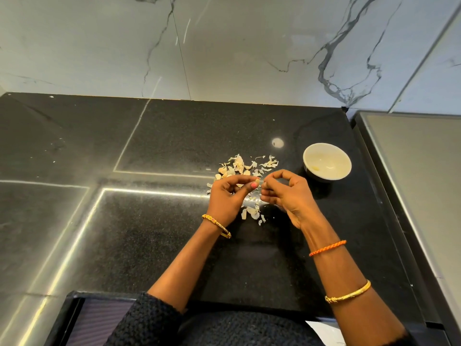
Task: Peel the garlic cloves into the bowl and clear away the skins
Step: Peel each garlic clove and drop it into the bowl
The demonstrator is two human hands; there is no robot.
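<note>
My left hand (228, 197) and my right hand (287, 193) meet over the black counter, fingertips pinching a small garlic clove (261, 184) between them; the clove is mostly hidden by my fingers. A pile of pale garlic skins and cloves (243, 166) lies just beyond my hands, and more skins (253, 213) lie under them. A white bowl (345, 159) stands to the right of the pile with a peeled clove (315, 168) inside.
The black granite counter (149, 233) runs to a marble wall (224, 46) at the back. A grey raised surface (419, 183) borders the counter on the right. The counter's front edge is near my body.
</note>
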